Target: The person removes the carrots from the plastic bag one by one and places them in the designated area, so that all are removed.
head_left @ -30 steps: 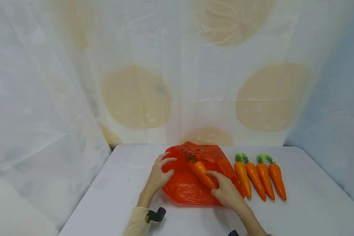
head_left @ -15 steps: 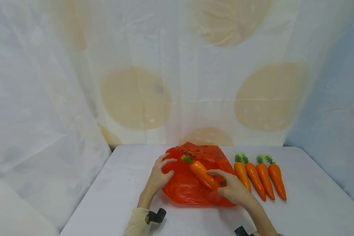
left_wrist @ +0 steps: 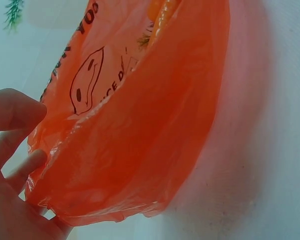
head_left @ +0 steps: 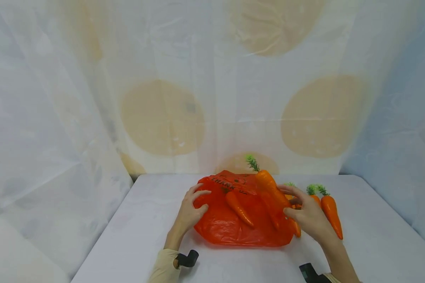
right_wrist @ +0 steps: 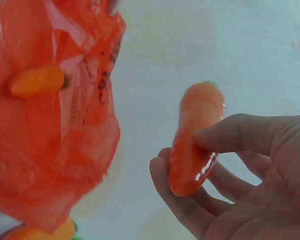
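Gripping a carrot [head_left: 269, 184] above the orange bag [head_left: 230, 224], right hand [head_left: 309, 218] pinching it.
Left hand [head_left: 189, 212] curls on the bag's left edge; another carrot [head_left: 239, 208] lies inside, more carrots [head_left: 331, 214] rest on the table [head_left: 127, 236].

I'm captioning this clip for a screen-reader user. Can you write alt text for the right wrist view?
A right hand pinches a glossy orange carrot between thumb and fingers, held above a white table. To its left, a crinkled orange plastic bag shows another carrot through its film.
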The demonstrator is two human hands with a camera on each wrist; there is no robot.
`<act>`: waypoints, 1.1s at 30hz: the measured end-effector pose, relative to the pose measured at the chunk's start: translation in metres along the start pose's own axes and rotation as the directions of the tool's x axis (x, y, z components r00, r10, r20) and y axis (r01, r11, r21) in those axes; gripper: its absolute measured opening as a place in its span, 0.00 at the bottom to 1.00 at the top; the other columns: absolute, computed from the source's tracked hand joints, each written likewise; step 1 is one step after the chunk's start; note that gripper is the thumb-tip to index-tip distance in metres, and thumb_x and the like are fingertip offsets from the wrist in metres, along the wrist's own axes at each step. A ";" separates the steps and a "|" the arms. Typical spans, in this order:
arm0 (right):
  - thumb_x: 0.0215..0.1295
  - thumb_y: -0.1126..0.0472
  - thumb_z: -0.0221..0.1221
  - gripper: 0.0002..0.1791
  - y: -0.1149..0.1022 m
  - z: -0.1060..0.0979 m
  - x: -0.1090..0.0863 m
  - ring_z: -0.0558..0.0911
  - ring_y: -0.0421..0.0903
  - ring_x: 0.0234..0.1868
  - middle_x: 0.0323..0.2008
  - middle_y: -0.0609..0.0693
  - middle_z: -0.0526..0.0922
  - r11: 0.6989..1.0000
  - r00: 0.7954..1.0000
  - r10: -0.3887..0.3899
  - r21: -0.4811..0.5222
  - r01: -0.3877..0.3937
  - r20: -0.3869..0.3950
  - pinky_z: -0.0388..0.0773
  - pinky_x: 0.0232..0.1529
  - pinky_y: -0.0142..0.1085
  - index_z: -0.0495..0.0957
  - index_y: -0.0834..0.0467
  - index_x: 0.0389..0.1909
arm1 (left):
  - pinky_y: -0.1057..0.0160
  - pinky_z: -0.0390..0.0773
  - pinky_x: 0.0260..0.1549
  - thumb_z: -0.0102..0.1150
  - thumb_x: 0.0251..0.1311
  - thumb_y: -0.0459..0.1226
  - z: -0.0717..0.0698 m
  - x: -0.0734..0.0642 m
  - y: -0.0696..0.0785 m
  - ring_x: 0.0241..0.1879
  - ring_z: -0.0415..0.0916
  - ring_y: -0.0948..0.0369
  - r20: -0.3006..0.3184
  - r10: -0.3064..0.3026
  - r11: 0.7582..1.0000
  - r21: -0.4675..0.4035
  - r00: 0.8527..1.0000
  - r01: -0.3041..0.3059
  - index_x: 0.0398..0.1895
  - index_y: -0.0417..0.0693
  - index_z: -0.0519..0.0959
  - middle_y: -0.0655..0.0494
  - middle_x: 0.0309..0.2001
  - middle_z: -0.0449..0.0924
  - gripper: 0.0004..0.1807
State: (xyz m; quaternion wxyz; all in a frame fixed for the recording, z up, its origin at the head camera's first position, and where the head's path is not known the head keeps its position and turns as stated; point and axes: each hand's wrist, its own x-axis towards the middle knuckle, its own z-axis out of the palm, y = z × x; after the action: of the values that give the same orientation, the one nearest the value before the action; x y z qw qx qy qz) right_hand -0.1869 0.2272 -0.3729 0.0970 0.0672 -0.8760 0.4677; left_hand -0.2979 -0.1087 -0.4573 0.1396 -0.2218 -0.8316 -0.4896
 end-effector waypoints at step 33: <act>0.64 0.70 0.52 0.36 0.143 -0.074 -0.006 0.69 0.74 0.56 0.63 0.77 0.63 0.891 0.860 0.338 -0.163 -0.423 -0.382 0.81 0.45 0.57 0.55 0.65 0.74 | 0.34 0.65 0.62 0.59 0.56 0.28 0.000 0.000 -0.001 0.71 0.58 0.48 -0.010 -0.007 1.000 0.008 1.000 0.007 0.55 0.48 0.81 0.55 0.70 0.65 0.21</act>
State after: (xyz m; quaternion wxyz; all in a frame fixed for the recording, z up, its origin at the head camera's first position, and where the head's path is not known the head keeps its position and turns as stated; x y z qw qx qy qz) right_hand -0.2027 0.3683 -0.4495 0.1608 -0.2033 -0.8913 0.3721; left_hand -0.2979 -0.1092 -0.4582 0.1430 -0.2161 -0.8336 -0.4878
